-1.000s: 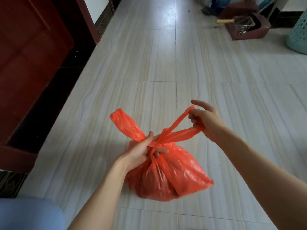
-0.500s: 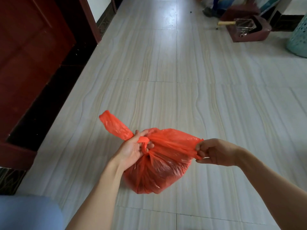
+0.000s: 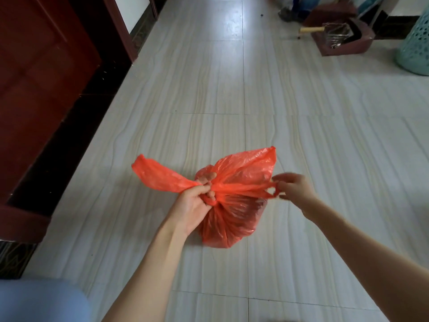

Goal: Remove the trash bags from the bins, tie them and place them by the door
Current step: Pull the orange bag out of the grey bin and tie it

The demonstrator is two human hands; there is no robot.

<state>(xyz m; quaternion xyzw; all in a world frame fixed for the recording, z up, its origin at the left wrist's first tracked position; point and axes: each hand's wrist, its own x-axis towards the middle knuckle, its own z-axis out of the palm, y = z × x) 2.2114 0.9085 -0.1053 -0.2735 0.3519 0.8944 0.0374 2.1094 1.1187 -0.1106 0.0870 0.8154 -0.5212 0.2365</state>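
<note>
A filled red trash bag (image 3: 228, 220) hangs over the tiled floor in the middle of the head view. My left hand (image 3: 195, 203) pinches the gathered neck of the bag, and one handle flap sticks out to the left past it. My right hand (image 3: 293, 187) holds the other handle, stretched out thin to the right. A loose part of the bag stands up behind the stretched handle. The dark red door (image 3: 39, 73) is on the left.
A dark red dustpan (image 3: 341, 36) with a wooden handle lies at the back right. A pale teal perforated bin (image 3: 415, 49) stands at the right edge. The door's dark threshold (image 3: 58, 145) runs along the left. Light floor tiles surround the bag.
My right hand pulled the handle down and out to the right, then came up a little. The knot under my left hand has drawn tighter and the bag has turned.
</note>
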